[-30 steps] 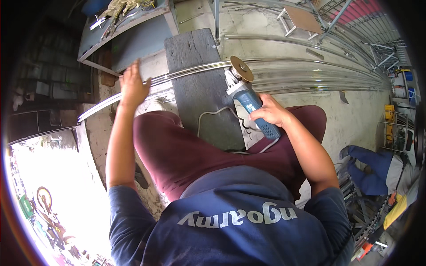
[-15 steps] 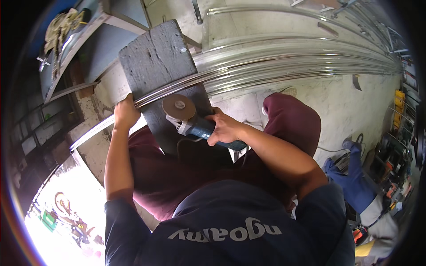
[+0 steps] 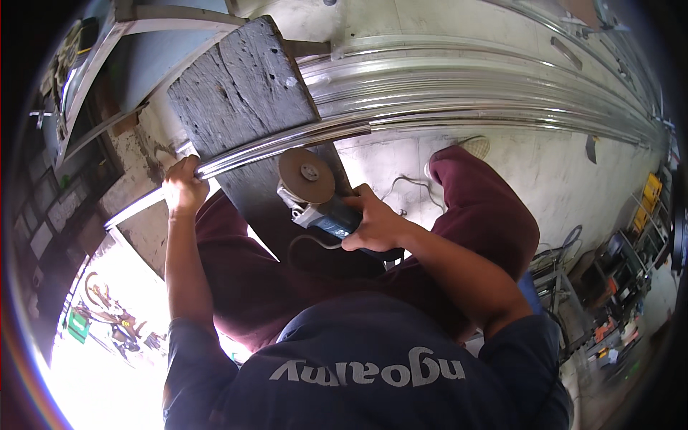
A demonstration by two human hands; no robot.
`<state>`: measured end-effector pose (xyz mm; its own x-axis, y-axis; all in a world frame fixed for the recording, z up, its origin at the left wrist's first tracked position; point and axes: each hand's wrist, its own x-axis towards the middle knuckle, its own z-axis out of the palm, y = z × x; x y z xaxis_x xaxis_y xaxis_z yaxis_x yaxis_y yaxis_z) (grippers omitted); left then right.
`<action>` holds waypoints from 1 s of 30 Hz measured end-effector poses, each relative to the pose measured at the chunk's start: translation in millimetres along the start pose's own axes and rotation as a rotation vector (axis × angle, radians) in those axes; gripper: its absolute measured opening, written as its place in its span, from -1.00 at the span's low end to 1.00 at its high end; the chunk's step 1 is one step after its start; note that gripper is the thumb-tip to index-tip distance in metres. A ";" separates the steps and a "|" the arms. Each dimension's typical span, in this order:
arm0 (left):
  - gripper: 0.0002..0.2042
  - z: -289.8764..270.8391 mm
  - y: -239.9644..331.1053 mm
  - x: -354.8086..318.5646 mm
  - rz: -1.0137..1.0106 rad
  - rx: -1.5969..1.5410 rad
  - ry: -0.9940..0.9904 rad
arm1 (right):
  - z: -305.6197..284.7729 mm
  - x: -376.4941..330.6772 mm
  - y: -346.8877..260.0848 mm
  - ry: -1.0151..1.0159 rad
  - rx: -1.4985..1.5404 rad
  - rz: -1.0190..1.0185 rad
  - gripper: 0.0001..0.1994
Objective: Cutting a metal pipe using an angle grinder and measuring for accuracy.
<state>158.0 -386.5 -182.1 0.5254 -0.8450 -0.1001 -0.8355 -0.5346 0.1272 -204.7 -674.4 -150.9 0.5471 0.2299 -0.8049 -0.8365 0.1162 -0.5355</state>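
Down below, in the head view, a long shiny metal strip is laid across a dark old wooden plank. The strip is curved in the picture and runs from the left side far out to the right. Its left end is held by the left hand, with the fingers wrapped tight around it, just past the edge of the plank. An angle grinder is held in the right hand. The fingers of that hand are closed firmly around the blue body of the tool. The round brown disc of the grinder is seen flat on, just under the strip and over the plank. Whether the disc is touching the strip cannot be told. A thin cord is looped down from the grinder over the dark red trousers. More shiny metal strips are stacked side by side behind the plank, on a pale concrete floor. A light shoe is seen at the end of the right leg, near those strips. A dark blue shirt with pale letters is seen at the bottom. Small tools and boxes are piled at the far right, well apart from the hands.
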 end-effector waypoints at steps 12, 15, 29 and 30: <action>-0.74 21.9 -36.6 -16.3 -0.128 0.078 -0.095 | 9.1 23.6 30.2 0.051 -0.007 -0.295 -0.34; -0.60 26.4 -26.5 -14.9 -0.104 0.150 -0.152 | 11.3 16.2 30.2 0.120 0.000 -0.266 -0.38; -0.27 38.7 6.6 -6.2 -0.098 0.051 -0.160 | 20.3 17.6 19.4 0.207 -0.113 -0.270 -0.39; -0.29 34.2 5.0 -6.4 -0.137 0.039 -0.217 | 20.5 18.8 20.1 0.211 -0.157 -0.278 -0.39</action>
<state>144.9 -383.2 -214.6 0.5909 -0.7391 -0.3234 -0.7667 -0.6392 0.0598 -211.9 -647.9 -171.5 0.7604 0.0042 -0.6495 -0.6494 -0.0069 -0.7604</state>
